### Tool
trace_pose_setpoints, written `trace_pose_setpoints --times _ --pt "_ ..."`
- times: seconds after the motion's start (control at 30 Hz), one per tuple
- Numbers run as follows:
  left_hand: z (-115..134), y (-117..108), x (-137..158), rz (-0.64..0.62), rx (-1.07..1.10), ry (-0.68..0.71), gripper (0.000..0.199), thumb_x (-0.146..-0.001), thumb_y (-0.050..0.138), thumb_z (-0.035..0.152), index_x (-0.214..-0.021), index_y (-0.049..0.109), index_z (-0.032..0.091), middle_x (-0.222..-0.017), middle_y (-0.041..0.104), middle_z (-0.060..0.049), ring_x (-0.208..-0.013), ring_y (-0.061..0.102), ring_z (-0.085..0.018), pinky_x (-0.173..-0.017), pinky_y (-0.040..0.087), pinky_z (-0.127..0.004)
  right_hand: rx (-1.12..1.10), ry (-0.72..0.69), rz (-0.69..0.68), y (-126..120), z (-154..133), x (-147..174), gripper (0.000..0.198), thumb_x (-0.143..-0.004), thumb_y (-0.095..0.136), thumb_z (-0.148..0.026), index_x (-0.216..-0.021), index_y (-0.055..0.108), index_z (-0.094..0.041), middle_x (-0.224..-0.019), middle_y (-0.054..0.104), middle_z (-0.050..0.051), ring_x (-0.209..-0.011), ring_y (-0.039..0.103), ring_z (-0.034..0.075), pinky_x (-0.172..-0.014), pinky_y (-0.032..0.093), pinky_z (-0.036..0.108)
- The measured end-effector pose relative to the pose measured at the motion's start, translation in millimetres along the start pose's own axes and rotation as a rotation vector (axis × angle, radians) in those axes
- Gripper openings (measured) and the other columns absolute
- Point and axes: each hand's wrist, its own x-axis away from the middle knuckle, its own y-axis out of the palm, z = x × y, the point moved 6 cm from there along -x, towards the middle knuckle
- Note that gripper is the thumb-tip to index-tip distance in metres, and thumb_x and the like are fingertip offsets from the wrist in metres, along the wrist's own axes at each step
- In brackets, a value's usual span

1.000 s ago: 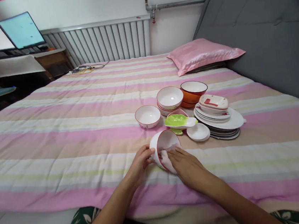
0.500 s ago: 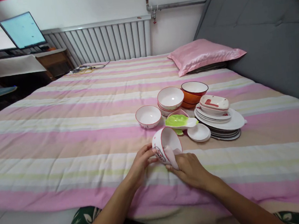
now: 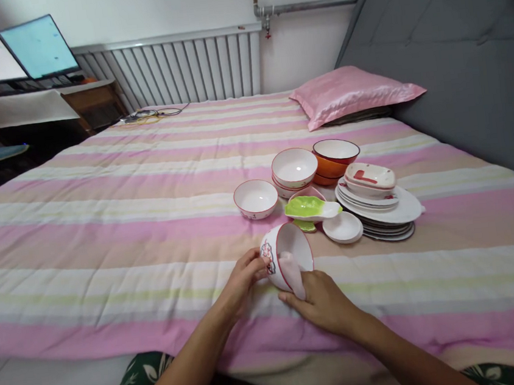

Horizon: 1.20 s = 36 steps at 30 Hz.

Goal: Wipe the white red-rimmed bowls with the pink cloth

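Note:
Tilted on its side above the bed's near part is a white bowl (image 3: 269,246) with a red rim and a flower print. My left hand (image 3: 246,279) grips its outer wall from the left. A pale pinkish cloth (image 3: 292,273) hangs over the bowl's lower rim, pinched in my right hand (image 3: 323,299), whose fingers reach inside the bowl while the thumb stays outside. Just beyond lies a green and white leaf-shaped dish (image 3: 309,208). A similar red-rimmed bowl (image 3: 256,199) stands upright behind, to the left.
Red-rimmed bowls (image 3: 295,167) and orange bowls (image 3: 332,166) are stacked farther back. To the right rise stacked plates (image 3: 408,206) under a rectangular dish (image 3: 370,176); a small white dish (image 3: 342,226) sits beside them. A pink pillow (image 3: 352,93) lies near the grey headboard (image 3: 454,61).
The bowl has turned slightly in my hands, with its flower print now higher. My right hand and the cloth have shifted a little down along the rim.

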Motion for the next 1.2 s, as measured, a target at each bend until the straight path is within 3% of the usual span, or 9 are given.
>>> trace_pose_setpoints --times 0.13,0.33,0.47,0.57,0.67,0.8,1.0,1.1,1.2 --pt "-0.4 -0.5 -1.1 -0.005 -0.003 -0.025 0.029 -0.076 0.061 0.034 -0.099 0.066 0.017 -0.102 0.067 -0.007 -0.093 0.061 -0.021 -0.08 0.045 -0.029 0.224 -0.218 -0.023 3.5 -3.0 -1.6 0.028 -0.081 0.049 -0.016 -0.108 0.058 -0.014 -0.102 0.067 0.011 -0.096 0.06 0.023 -0.094 0.039 0.037" --pt "-3.9 -2.7 -3.2 0.04 -0.002 -0.05 0.03 -0.075 0.064 0.036 -0.098 0.065 0.016 -0.102 0.067 -0.008 -0.093 0.062 -0.022 -0.08 0.045 -0.03 0.376 -0.207 -0.01 2.4 9.2 -4.7 0.053 -0.076 0.047 -0.01 -0.129 0.046 -0.01 -0.122 0.06 0.014 -0.116 0.052 0.024 -0.108 0.022 0.045" --pt "-4.3 -4.6 -3.1 0.096 0.02 -0.053 0.033 -0.073 0.066 0.034 -0.101 0.062 0.016 -0.104 0.066 -0.008 -0.095 0.061 -0.022 -0.082 0.045 -0.032 0.365 -0.25 0.032 1.0 5.9 -4.4 0.046 -0.079 0.05 -0.014 -0.125 0.049 -0.013 -0.111 0.066 0.011 -0.103 0.059 0.022 -0.107 0.026 0.041" --pt "-2.2 -3.9 -2.9 0.111 0.026 -0.037 0.033 -0.072 0.067 0.031 -0.101 0.062 0.016 -0.109 0.064 -0.009 -0.098 0.06 -0.023 -0.083 0.045 -0.033 0.345 -0.197 0.076 -2.6 3.8 -5.3 0.021 -0.086 0.05 -0.027 -0.1 0.062 -0.016 -0.091 0.07 0.009 -0.086 0.063 0.022 -0.09 0.04 0.036" --pt "-2.5 -4.2 -2.8 0.128 0.013 -0.037 0.034 -0.07 0.068 0.03 -0.1 0.062 0.016 -0.109 0.064 -0.009 -0.097 0.06 -0.023 -0.082 0.045 -0.033 0.309 -0.077 0.119 -7.5 4.8 -5.4 0.033 -0.089 0.046 -0.042 -0.079 0.064 -0.016 -0.076 0.069 0.009 -0.072 0.063 0.022 -0.064 0.041 0.029" --pt "-3.6 -3.3 -2.7 0.108 -0.043 -0.015 0.034 -0.067 0.071 0.029 -0.098 0.063 0.015 -0.102 0.065 -0.009 -0.095 0.059 -0.023 -0.08 0.044 -0.032 0.121 0.046 0.198 -15.6 7.3 -2.3 0.044 -0.086 0.047 -0.053 -0.066 0.063 -0.017 -0.059 0.065 0.006 -0.056 0.061 0.019 -0.052 0.033 0.026" --pt "-3.7 -3.0 -1.2 0.082 -0.073 -0.003 0.029 -0.068 0.069 0.029 -0.093 0.062 0.015 -0.095 0.066 -0.007 -0.092 0.059 -0.024 -0.079 0.044 -0.032 -0.122 0.099 0.16 -14.7 7.3 -1.3 0.041 -0.083 0.051 -0.053 -0.066 0.063 -0.017 -0.058 0.064 0.003 -0.055 0.06 0.018 -0.05 0.034 0.024" --pt "-3.2 -2.7 -0.4 0.069 -0.031 -0.018 0.029 -0.07 0.066 0.03 -0.094 0.062 0.015 -0.099 0.066 -0.008 -0.095 0.06 -0.025 -0.079 0.045 -0.033 -0.02 0.043 0.066 -8.5 5.8 -2.5 0.033 -0.084 0.053 -0.046 -0.074 0.063 -0.016 -0.069 0.066 0.005 -0.062 0.061 0.019 -0.055 0.038 0.025" --pt "-2.0 -2.4 -0.6 0.058 -0.009 -0.009 0.029 -0.071 0.065 0.031 -0.094 0.063 0.015 -0.103 0.066 -0.009 -0.097 0.06 -0.025 -0.082 0.045 -0.033 0.153 -0.092 0.046 -6.5 4.8 -3.3 0.023 -0.083 0.056 -0.037 -0.085 0.062 -0.015 -0.083 0.068 0.009 -0.078 0.063 0.022 -0.075 0.045 0.031"
